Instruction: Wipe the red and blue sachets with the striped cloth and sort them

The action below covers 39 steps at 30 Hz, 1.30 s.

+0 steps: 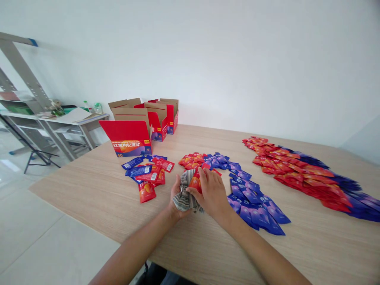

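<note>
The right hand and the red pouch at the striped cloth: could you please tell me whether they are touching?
Touching: the head view shows the right hand closed on the red pouch, with no gap between them.

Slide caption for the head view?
Left hand holds a striped cloth, right hand a red sachet against it; more red and blue sachets and open boxes share the table.

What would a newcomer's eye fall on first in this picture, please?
Probably the red box standing open at the left of the table. Next might come the long band of red and blue sachets along the right side. Near the centre, the left hand holds a striped cloth, with a red sachet in the right hand.
</note>
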Available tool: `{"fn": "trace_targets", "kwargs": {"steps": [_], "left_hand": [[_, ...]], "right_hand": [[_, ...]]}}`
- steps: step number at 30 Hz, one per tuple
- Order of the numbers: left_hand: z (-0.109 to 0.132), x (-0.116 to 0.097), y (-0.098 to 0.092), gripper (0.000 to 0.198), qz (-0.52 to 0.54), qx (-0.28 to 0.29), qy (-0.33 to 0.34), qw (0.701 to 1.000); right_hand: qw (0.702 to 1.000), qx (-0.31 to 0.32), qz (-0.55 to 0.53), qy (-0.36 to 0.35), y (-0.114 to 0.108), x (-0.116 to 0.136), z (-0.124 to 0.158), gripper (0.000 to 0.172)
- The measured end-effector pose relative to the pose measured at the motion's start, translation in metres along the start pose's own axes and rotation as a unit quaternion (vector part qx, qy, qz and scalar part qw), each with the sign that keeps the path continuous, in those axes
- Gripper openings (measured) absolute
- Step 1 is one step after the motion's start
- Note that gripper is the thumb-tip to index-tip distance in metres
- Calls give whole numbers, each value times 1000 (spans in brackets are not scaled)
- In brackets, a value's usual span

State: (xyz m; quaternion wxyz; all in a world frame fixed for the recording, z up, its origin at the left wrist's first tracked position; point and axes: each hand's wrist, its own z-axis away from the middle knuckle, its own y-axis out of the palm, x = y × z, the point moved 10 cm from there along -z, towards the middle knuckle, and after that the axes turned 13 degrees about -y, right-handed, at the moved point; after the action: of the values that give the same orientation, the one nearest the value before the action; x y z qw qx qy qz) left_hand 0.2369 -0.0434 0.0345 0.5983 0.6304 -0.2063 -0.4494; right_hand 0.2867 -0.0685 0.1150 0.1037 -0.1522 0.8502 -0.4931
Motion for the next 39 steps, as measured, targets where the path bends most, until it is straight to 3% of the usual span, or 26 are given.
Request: {"fn": "trace_targets", "kwargs": {"steps": [3,7,14,17,20,24,28,32,39], "left_hand": [[-1,4,2,68,-7,0,-6,1000],[-3,1,-8,64,-6,-11,-5,1000],[7,-20,-15,72,-4,-35,5,999],[14,-28,-19,63,-8,-52,23,998],[14,-29,-20,61,-16,-58,20,998],[8,-20,-13,64,9,-42,-2,999],[3,-11,-1,54,-7,-28,-8,1000],[3,-10,0,54,-18,-33,-4,999],[4,-10,-10,63,-15,-14,-20,1000]], "right_hand": [[999,39,11,34,24,-7,6,87],[997,70,-37,-18,44,5,9,79],[974,58,-117,-184,25,48,8,89],[970,48,-132,-199,20,66,11,90],[969,31,-128,-211,18,73,11,78],[969,24,-87,-231,17,58,4,74],[979,34,-53,-196,14,32,-3,68],[983,33,-55,-171,13,26,-3,64],[972,65,-122,-192,25,30,0,92]]}}
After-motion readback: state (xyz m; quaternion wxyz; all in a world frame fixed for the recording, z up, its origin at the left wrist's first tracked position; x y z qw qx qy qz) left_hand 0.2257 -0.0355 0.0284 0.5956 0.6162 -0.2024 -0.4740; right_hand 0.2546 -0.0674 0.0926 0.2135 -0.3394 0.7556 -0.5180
